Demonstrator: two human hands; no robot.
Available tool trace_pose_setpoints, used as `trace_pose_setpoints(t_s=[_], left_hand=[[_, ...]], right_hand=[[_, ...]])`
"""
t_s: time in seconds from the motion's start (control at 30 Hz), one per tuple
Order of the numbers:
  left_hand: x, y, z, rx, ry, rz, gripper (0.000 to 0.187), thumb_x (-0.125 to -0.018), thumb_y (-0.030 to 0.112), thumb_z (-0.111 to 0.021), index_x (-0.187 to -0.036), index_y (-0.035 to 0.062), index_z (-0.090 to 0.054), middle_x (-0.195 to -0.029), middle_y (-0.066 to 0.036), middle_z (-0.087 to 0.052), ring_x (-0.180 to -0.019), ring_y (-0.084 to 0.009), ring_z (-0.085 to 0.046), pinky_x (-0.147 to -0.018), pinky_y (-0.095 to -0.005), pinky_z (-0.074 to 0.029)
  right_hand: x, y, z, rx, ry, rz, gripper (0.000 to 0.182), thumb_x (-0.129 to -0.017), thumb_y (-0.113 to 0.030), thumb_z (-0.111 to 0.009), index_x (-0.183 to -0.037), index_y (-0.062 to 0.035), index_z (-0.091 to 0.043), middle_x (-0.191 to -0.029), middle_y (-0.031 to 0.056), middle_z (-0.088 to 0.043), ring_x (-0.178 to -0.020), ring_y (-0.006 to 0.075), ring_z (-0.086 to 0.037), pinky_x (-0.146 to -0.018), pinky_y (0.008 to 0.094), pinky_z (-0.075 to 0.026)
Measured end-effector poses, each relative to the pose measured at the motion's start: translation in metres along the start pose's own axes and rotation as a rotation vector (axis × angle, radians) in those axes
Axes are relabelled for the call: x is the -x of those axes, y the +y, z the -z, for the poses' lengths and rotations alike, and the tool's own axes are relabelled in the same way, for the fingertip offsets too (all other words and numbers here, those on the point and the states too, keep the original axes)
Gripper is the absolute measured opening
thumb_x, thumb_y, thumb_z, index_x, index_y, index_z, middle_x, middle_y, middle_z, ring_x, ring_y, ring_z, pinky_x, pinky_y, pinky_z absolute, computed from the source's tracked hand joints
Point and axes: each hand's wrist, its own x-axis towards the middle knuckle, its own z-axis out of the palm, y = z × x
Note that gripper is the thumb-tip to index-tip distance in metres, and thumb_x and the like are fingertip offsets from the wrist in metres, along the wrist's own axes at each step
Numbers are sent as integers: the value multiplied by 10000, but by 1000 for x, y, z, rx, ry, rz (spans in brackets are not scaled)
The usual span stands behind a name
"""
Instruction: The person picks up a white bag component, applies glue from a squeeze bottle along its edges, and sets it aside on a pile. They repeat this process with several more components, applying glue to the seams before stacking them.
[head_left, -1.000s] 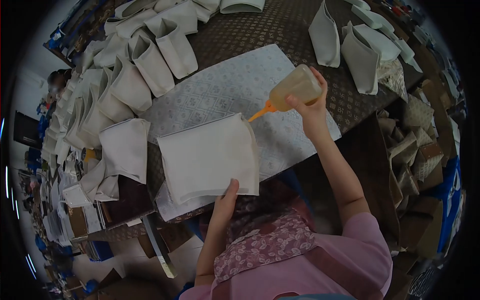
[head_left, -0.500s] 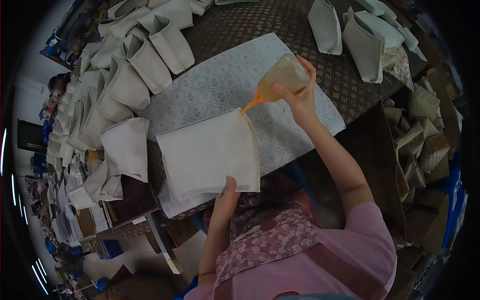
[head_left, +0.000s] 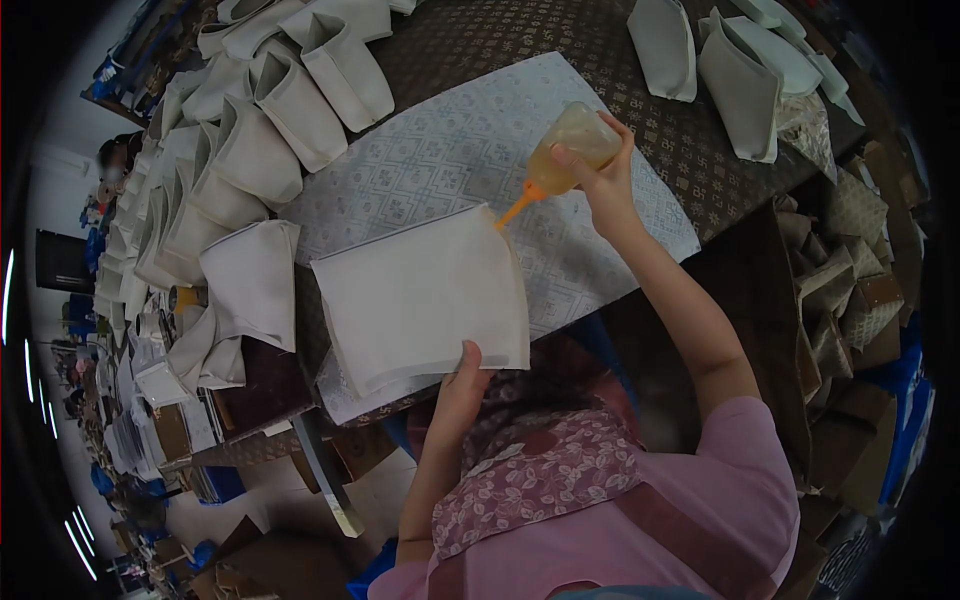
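Observation:
My right hand [head_left: 605, 180] is wrapped round a translucent squeeze bottle [head_left: 580, 140] of yellowish liquid. Its orange nozzle points down and left, with the tip at the upper right corner of a white bag panel piece [head_left: 425, 300]. This flat, pouch-like piece lies on a pale patterned sheet [head_left: 420, 150] and reaches to the near table edge. My left hand [head_left: 462, 395] grips the piece's near edge, thumb on top; the other fingers are hidden underneath.
Many similar white pouches [head_left: 255, 150] stand crowded along the left of the brown patterned table [head_left: 500, 30]. More white pieces [head_left: 740, 90] stand at the far right. Cartons and patterned bags [head_left: 850, 290] fill the right side. A metal table leg [head_left: 328, 475] stands at lower left.
The bottle's nozzle tip has shifted slightly along the piece's right edge, toward the near side. My left hand still holds the near edge. The view has tilted a little.

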Motion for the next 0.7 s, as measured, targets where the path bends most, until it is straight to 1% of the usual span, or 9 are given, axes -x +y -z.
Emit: trace_pose_setpoints(t_s=[0.03,0.23,0.33,0.43,0.53,0.7], left_hand=[[0,2,-3,10,-6,-2,519,-991,335,-375,-1381,8,-273,-1374,-111,-389,-1266,-237,-390,-1047,-419,-325],[-2,6,-6,48,-21,-13,513,-987,342,-381,-1391,47,-271,-1380,-89,-391,-1270,-223,-389,-1043,-416,-332],[-6,7,-11,93,-40,-38,510,-987,343,-380,-1393,55,-270,-1383,-85,-389,-1270,-221,-389,-1041,-419,-335],[-8,8,-17,88,-33,-58,514,-985,353,-379,-1395,63,-270,-1386,-81,-388,-1270,-221,-387,-1042,-417,-332],[-9,11,-22,90,-35,-61,527,-984,371,-374,-1394,57,-269,-1388,-82,-385,-1272,-222,-384,-1043,-413,-326],[-11,9,-22,91,-32,-64,545,-981,393,-370,-1391,47,-273,-1390,-84,-384,-1274,-222,-380,-1042,-405,-323]], right_hand=[[0,-2,1,-7,7,-37,838,-699,-201,-800,-1279,-35,-217,-1172,172,-446,-1063,241,-528,-874,358,-497],[9,-8,4,37,-13,-2,820,-698,-176,-798,-1268,-38,-226,-1162,164,-450,-1064,242,-527,-851,354,-504],[16,-10,8,20,-25,-69,828,-701,-190,-795,-1273,-35,-217,-1169,160,-445,-1065,249,-526,-822,380,-517],[29,-14,12,38,-30,-215,843,-710,-240,-785,-1283,-38,-200,-1187,165,-428,-1069,263,-525,-784,412,-532],[39,-10,20,60,4,-298,852,-719,-288,-771,-1283,-30,-187,-1200,174,-412,-1070,277,-527,-752,440,-545],[60,-3,31,14,38,-398,861,-722,-296,-768,-1278,-8,-177,-1195,177,-409,-1071,288,-529,-759,453,-549]])
